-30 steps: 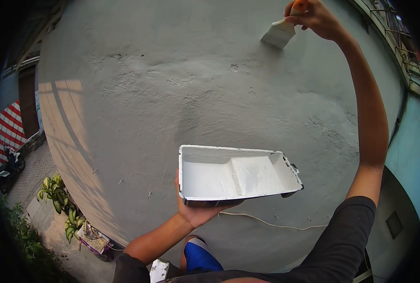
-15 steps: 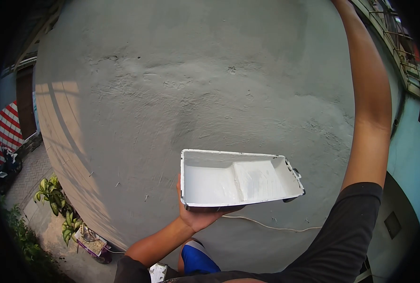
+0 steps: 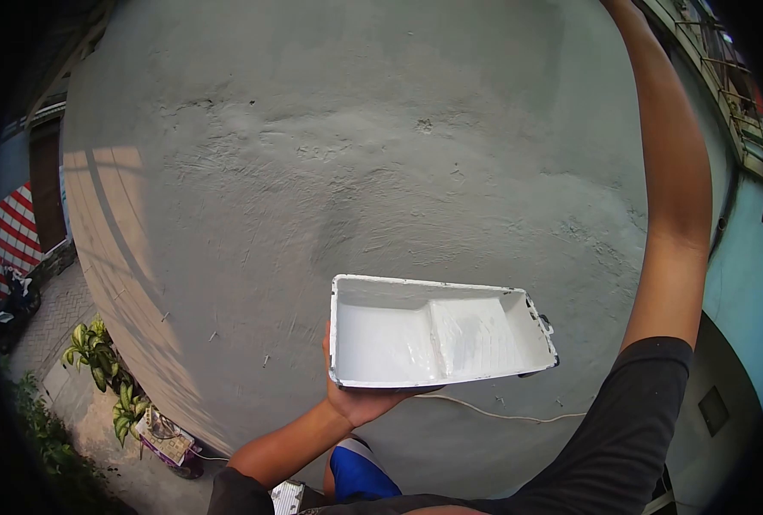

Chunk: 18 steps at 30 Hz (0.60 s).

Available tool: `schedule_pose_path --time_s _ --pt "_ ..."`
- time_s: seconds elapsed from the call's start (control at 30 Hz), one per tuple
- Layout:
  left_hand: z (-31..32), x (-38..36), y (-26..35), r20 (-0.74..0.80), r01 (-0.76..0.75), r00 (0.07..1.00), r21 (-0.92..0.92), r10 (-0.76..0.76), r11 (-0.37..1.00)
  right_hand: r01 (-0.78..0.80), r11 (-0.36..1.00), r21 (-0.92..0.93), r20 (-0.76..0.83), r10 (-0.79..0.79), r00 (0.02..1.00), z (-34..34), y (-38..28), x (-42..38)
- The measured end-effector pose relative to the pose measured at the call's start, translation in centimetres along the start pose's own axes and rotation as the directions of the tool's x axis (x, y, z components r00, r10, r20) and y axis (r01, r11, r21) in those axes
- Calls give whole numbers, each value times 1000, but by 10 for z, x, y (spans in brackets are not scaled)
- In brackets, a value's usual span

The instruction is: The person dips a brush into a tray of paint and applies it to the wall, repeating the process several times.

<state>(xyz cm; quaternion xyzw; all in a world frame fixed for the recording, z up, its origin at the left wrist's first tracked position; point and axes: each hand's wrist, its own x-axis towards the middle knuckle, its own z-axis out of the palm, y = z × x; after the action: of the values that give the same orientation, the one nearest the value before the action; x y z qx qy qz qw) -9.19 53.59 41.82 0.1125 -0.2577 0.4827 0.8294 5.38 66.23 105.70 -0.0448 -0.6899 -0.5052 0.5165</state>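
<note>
My left hand (image 3: 357, 400) holds a white paint tray (image 3: 347, 296) from underneath, level, in front of a rough grey wall (image 3: 330, 154). The tray has white paint in its well and a ribbed slope. My right arm (image 3: 669, 197) reaches straight up along the right side of the view. Its hand is above the top edge and out of sight, and so is the brush it held a moment ago.
Far below on the left are green potted plants (image 3: 98, 356), a paved lane (image 3: 51, 318) and a red-and-white striped awning (image 3: 12, 236). A thin white cord (image 3: 493, 414) runs along the wall under the tray. A light blue wall (image 3: 741, 292) stands at the right.
My right hand with the brush has risen out of the top of the view. The tray has shifted slightly down and to the right.
</note>
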Motion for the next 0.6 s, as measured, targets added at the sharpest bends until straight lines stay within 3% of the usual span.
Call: schedule_pose_path --time_s 0.03,0.07,0.17,0.23,0.3,0.37,0.4,0.5,0.57,0.6 --pt "1 0 -1 3 -1 1000 -2 1 1000 -3 997 -78 150 15 989 -9 -23 -7" --pt "2 -2 -2 8 -12 1000 -1 12 1000 -23 999 38 223 14 975 -11 -32 -14" --pt "8 -7 -2 -5 -27 1000 -20 27 999 -104 980 169 326 44 944 -25 -83 -49" --pt "11 -8 -2 -20 -34 999 -33 34 999 61 994 89 398 -91 913 -40 -113 -74" --pt "13 -9 -2 -15 -38 999 -20 38 999 5 989 145 487 -76 870 -58 -127 -76" --pt "12 -11 -3 -1 -33 999 -34 33 999 -338 939 61 652 219 726 -71 -130 -66" --pt "13 -12 -3 15 -24 1000 -48 25 999 -430 896 108 741 216 636 -75 -117 -56" --pt "14 -15 -5 1 -33 999 -21 33 999 -425 905 -18 688 320 651 -66 -73 -38" --pt "12 -18 -5 -6 -34 999 -43 34 998 -387 918 90 544 280 791 -67 -42 -28" --pt "11 -18 -5 -14 -35 999 -67 35 997 -395 908 141 371 322 871 -58 -8 -23"
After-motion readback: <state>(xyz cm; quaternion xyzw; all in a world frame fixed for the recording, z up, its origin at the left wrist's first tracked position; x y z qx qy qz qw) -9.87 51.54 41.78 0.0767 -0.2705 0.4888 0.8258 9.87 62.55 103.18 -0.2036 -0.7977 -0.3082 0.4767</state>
